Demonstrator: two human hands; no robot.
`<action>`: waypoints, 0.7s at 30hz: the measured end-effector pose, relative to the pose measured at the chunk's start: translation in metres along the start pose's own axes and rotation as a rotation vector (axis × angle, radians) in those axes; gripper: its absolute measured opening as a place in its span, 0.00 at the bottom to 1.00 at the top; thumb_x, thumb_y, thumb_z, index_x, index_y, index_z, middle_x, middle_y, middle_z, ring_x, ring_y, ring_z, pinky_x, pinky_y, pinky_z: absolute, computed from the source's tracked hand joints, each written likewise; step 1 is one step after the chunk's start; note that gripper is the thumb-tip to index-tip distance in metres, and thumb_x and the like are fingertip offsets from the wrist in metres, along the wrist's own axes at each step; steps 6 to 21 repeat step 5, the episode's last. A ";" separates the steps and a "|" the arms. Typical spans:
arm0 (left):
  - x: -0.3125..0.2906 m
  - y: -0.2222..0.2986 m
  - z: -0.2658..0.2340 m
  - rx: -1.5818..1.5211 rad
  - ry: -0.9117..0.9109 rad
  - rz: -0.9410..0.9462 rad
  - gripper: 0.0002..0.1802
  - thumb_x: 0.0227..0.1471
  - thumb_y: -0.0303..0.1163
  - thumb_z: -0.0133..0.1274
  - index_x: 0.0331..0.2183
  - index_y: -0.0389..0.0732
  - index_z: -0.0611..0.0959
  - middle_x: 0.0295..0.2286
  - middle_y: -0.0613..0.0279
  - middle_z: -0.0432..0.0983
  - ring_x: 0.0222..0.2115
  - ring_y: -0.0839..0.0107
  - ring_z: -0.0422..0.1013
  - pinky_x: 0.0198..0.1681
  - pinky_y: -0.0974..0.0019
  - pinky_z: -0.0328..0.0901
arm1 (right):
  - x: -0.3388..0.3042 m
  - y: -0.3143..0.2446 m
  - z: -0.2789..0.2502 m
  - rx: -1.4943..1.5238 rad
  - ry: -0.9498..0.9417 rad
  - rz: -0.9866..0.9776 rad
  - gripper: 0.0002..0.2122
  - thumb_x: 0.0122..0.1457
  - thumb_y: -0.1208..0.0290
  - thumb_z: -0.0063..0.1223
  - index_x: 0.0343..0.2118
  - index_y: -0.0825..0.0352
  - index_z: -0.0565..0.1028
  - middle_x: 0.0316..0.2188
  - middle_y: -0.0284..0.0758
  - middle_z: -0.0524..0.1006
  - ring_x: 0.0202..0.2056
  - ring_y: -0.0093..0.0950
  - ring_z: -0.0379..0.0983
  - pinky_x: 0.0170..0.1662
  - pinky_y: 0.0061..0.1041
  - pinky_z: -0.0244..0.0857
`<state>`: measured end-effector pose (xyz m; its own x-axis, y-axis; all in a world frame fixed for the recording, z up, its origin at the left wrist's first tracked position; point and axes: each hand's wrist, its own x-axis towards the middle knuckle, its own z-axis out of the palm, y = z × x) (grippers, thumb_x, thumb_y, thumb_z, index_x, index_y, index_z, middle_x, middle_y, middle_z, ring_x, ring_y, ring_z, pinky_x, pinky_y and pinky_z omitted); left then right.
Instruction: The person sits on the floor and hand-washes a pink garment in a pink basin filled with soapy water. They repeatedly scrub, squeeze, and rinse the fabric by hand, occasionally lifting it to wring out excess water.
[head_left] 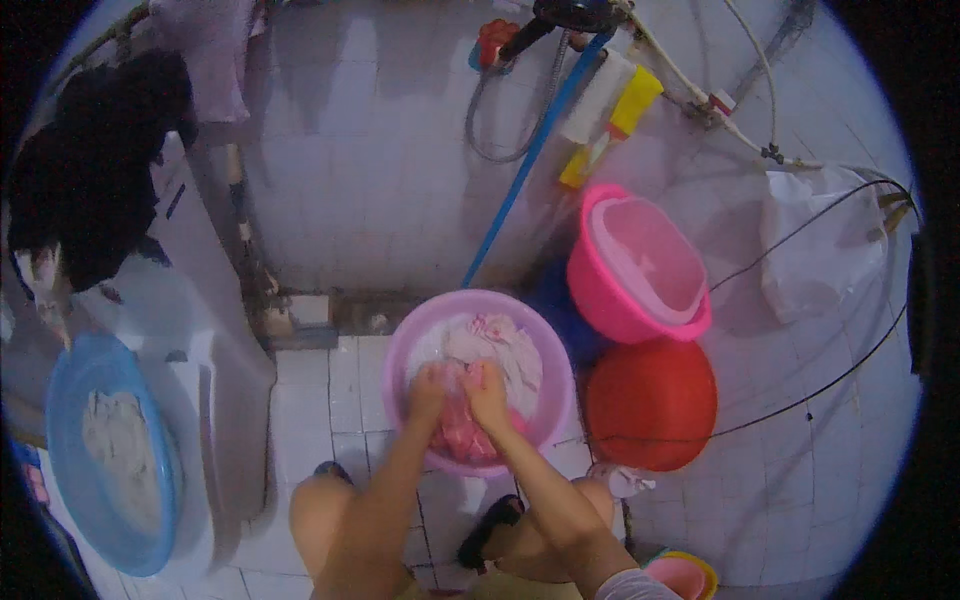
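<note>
A pink-lilac basin (pixel 397 340) stands on the tiled floor in front of me, with sudsy water and wet laundry inside. Both my left hand (pixel 429 388) and my right hand (pixel 486 390) are over it, close together and closed on a pink cloth (pixel 460 428). Part of this cloth hangs down at the basin's near side. Pale whitish-pink laundry (pixel 515 352) lies beyond and to the right of my right hand. The fingers are somewhat blurred, and the grip's underside is hidden.
At left, a light blue basin (pixel 60 440) holding pale cloth rests beside a white appliance (pixel 240 400). Right of my basin are a red tub (pixel 655 405) and stacked pink basins (pixel 597 275). A blue pole (pixel 530 165) leans on the wall. Small bowls (pixel 685 575) sit lower right.
</note>
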<state>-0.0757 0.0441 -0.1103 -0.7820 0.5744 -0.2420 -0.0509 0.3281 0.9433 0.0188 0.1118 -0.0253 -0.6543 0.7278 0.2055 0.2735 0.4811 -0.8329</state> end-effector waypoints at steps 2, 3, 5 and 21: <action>-0.004 -0.009 0.011 -0.374 -0.136 -0.132 0.23 0.55 0.49 0.41 0.42 0.43 0.75 0.40 0.47 0.72 0.41 0.48 0.68 0.45 0.51 0.63 | -0.014 -0.036 -0.015 0.028 0.061 -0.033 0.12 0.48 0.67 0.57 0.30 0.68 0.68 0.30 0.45 0.68 0.35 0.42 0.65 0.40 0.35 0.60; -0.007 -0.002 0.012 -0.600 -0.226 -0.248 0.23 0.54 0.51 0.44 0.42 0.45 0.75 0.40 0.50 0.74 0.41 0.53 0.70 0.44 0.55 0.64 | -0.020 -0.051 -0.016 -0.002 0.084 -0.062 0.12 0.48 0.67 0.58 0.30 0.67 0.68 0.30 0.44 0.68 0.35 0.42 0.65 0.40 0.35 0.60; -0.013 0.013 0.014 -0.825 -0.319 -0.358 0.23 0.53 0.53 0.46 0.42 0.47 0.76 0.39 0.54 0.75 0.40 0.57 0.71 0.44 0.59 0.65 | -0.025 -0.068 -0.015 -0.075 0.109 -0.097 0.12 0.47 0.68 0.58 0.30 0.67 0.68 0.31 0.43 0.68 0.36 0.40 0.66 0.40 0.35 0.60; -0.013 0.013 0.014 -0.825 -0.319 -0.358 0.23 0.53 0.53 0.46 0.42 0.47 0.76 0.39 0.54 0.75 0.40 0.57 0.71 0.44 0.59 0.65 | -0.025 -0.068 -0.015 -0.075 0.109 -0.097 0.12 0.47 0.68 0.58 0.30 0.67 0.68 0.31 0.43 0.68 0.36 0.40 0.66 0.40 0.35 0.60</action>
